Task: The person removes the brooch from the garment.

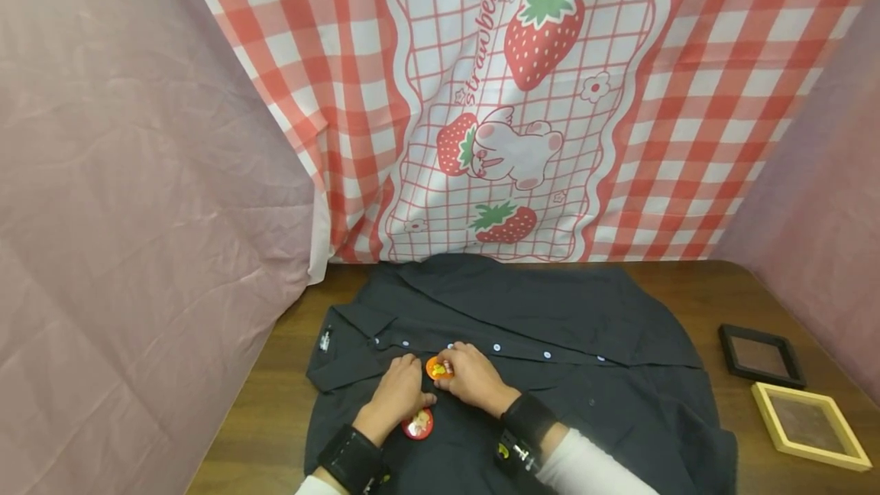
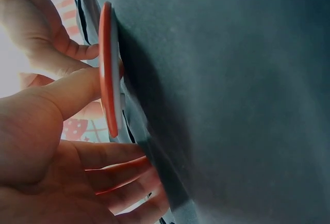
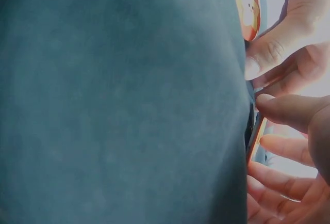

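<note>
A dark collared shirt [image 1: 619, 396] lies spread on the table under both hands. My right hand [image 1: 474, 379] pinches an orange round badge [image 1: 435, 370] beside the shirt's button band; in the right wrist view the badge [image 3: 256, 140] shows edge-on between thumb and fingers. My left hand [image 1: 397, 397] rests on the shirt to the left of it, fingers fairly straight and holding nothing. Close by its thumb, a red-rimmed badge [image 1: 419, 425] is on the shirt. From the left wrist, that red badge [image 2: 106, 69] appears edge-on and hides the thumb's tip.
Two small frames, one black [image 1: 730, 350] and one pale yellow [image 1: 763, 407], lie on the wooden table [image 1: 254, 403] at the right. A red-and-white strawberry cloth [image 1: 495, 136] hangs behind the table. Pinkish fabric [image 1: 137, 212] hangs on the left side.
</note>
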`<state>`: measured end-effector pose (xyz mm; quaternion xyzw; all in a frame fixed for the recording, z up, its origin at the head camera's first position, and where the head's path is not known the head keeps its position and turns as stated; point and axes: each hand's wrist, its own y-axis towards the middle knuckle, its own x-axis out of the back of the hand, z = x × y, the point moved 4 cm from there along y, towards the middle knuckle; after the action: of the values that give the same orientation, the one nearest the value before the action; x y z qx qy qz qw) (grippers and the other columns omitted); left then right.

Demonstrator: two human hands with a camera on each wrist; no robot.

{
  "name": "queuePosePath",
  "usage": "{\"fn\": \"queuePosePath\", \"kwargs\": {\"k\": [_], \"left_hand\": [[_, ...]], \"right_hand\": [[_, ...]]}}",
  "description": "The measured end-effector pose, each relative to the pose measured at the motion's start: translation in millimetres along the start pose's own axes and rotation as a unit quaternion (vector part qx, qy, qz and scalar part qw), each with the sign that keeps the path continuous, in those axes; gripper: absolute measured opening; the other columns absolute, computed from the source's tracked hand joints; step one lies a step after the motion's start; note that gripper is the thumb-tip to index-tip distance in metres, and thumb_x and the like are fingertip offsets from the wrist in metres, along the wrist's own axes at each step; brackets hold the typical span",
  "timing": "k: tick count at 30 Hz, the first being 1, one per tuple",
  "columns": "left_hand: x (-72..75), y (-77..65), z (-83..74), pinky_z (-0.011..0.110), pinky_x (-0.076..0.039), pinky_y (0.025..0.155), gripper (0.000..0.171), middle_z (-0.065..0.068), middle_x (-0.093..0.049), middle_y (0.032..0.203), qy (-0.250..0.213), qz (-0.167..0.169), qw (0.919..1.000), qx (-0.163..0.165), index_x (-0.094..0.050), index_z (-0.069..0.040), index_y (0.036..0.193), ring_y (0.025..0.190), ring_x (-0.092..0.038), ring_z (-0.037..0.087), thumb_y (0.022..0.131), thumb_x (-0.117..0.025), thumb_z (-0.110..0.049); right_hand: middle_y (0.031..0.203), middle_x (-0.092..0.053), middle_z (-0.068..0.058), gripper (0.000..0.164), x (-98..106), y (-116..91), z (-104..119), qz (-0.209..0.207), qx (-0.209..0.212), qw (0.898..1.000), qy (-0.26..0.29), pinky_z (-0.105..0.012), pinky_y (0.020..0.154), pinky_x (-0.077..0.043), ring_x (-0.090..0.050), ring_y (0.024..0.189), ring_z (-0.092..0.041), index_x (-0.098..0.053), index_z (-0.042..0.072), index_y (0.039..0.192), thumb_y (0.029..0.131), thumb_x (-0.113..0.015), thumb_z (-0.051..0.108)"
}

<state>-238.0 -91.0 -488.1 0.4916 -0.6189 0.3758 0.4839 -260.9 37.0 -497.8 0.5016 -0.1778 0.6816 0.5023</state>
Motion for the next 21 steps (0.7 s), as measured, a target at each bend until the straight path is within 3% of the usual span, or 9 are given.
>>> {"fn": "queuePosePath", "kwargs": {"k": [14,21], "left_hand": [[-0.4,-1.3,1.2,0.044,-0.05,0.095,0.06,0.019,-0.062,0.11,0.0,0.001,1.0,0.004,-0.062,0.011,0.111,0.105,-0.057,0.033,0.072,-0.085,-0.029],[0.0,-1.2,0.5,0.044,-0.051,0.091,0.057,0.018,-0.062,0.107,0.001,-0.008,1.0,-0.003,-0.063,0.01,0.109,0.102,-0.057,0.033,0.072,-0.085,-0.028]], "right_hand": [[0.083,-0.06,0.0,0.028,0.6,0.1,-2.8,0.009,0.019,1.0,0.017,-0.028,0.066,-0.047,-0.052,0.072,-0.011,-0.072,0.009,0.098,0.076,-0.081,0.024],[0.079,-0.056,0.001,0.026,4.0,-1.4,-4.9,0.015,0.013,0.999,0.04,-0.024,0.061,-0.042,-0.048,0.068,-0.008,-0.072,0.008,0.097,0.077,-0.081,0.022]]}}
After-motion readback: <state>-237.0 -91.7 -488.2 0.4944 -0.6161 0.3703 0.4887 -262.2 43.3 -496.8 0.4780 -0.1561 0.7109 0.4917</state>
